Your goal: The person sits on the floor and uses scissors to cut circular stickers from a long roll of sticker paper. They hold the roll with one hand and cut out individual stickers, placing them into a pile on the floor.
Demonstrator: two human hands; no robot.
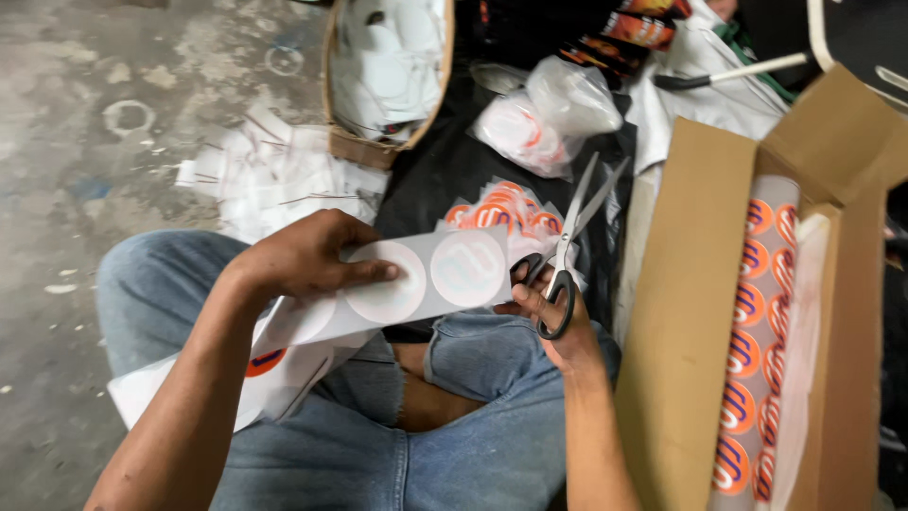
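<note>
Two hands busy: left hand (307, 255) pins a white sticker strip (397, 284) over the lap, fingers pressed flat; right hand (553, 317) grips open scissors (567, 241) at strip's end, beside cardboard box (690, 312).

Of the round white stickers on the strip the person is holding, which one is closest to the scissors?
The circle at the strip's right end, beside the scissors in the right hand. The next circle lies under the left hand fingers.

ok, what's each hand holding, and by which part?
Left hand grips the white sticker strip near its middle, fingers on top. Right hand holds open scissors by the handle loops.
</note>
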